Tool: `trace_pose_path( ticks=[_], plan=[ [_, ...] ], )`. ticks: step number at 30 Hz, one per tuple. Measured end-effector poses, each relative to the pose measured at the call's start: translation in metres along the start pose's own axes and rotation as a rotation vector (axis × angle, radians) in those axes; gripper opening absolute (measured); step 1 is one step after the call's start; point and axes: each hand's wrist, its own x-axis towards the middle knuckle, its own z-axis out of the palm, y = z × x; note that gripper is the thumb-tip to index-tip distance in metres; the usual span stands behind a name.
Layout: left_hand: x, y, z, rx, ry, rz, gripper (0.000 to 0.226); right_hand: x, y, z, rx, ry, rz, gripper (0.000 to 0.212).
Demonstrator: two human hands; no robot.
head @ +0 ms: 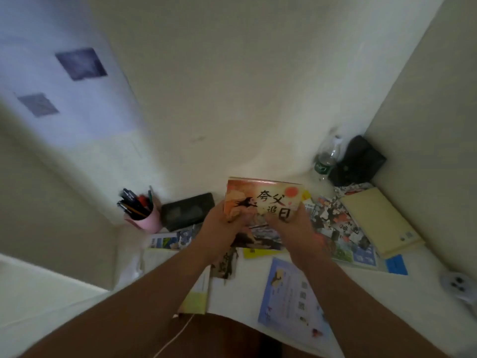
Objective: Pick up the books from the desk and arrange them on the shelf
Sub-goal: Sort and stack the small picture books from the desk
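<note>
Books are the job, and one orange-covered book [263,200] is up off the desk [240,293], held between both hands at the middle of my view. My left hand [222,223] grips its lower left corner, fingers wrapped around the edge with the thumb on the cover. My right hand [291,226] grips the lower right corner the same way. The cover faces me, tilted back, and I can read large black brush characters on it: 夸父 on the upper line, 追日 below, beside a red sun and a dark running figure.

Directly under the held book more books lie flat on the desk, overlapping: a picture book [260,236] beneath my hands, a yellow strip [260,252] poking out below it, and a black-and-white illustrated cover [335,223] to the right with writing too blurred to read. Further right lies a cream-yellow book [379,218] at an angle, with a small blue card [396,264] near its lower end. Near my right forearm sits a pale blue leaflet [291,293] with small pictures; its text is illegible.

Left of the held book are a black case [187,210] and a pink cup of pens [140,213]. At the back right corner stand a clear bottle with a green label [326,158] and a black bag [358,161] just beside it.
</note>
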Motion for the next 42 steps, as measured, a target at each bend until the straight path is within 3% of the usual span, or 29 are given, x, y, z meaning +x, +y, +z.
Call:
trace_pose_path(
  ticks=[3,8,12,13,16,18,23,26,30,33,35,36,40,42],
  plan=[
    [-0.022,0.058,-0.033,0.031,-0.005,0.153,0.02,-0.027,-0.055,0.026,0.044,0.058,-0.144,0.051],
    [-0.088,0.148,-0.097,0.065,-0.003,0.385,0.024,-0.095,-0.134,0.068,0.1,-0.05,-0.162,0.029],
    [-0.148,0.202,-0.149,0.085,-0.145,0.534,0.052,-0.146,-0.18,0.103,0.164,-0.064,-0.278,0.063],
    [-0.163,0.213,-0.161,0.083,-0.184,0.543,0.057,-0.159,-0.19,0.111,0.194,-0.042,-0.307,0.067],
    [-0.197,0.235,-0.193,0.086,-0.215,0.462,0.056,-0.184,-0.215,0.134,0.253,0.007,-0.349,0.042],
    [-0.214,0.244,-0.208,0.04,-0.249,0.397,0.051,-0.198,-0.229,0.147,0.176,-0.019,-0.381,0.037],
    [-0.232,0.27,-0.223,-0.034,-0.241,0.432,0.056,-0.216,-0.265,0.153,-0.171,-0.134,-0.44,0.049],
    [-0.227,0.302,-0.222,-0.107,-0.168,0.418,0.055,-0.22,-0.32,0.146,-0.238,-0.2,-0.446,0.06],
    [-0.195,0.383,-0.216,-0.165,0.055,0.496,0.025,-0.206,-0.423,0.127,-0.116,-0.13,-0.566,0.041],
    [-0.158,0.438,-0.208,-0.158,0.004,0.495,0.014,-0.168,-0.497,0.114,-0.154,0.045,-0.65,0.031],
    [-0.128,0.462,-0.199,-0.134,-0.022,0.47,0.007,-0.138,-0.525,0.106,-0.277,0.117,-0.651,0.013],
    [-0.109,0.472,-0.194,-0.093,0.006,0.438,0.012,-0.121,-0.535,0.101,-0.33,0.148,-0.619,0.006],
    [-0.058,0.474,-0.177,0.276,0.122,0.366,0.03,-0.058,-0.541,0.086,-0.629,0.278,-0.496,0.016],
    [-0.037,0.457,-0.172,0.56,0.14,0.327,0.062,-0.032,-0.529,0.081,-0.788,0.286,-0.419,0.023]
  ],
)
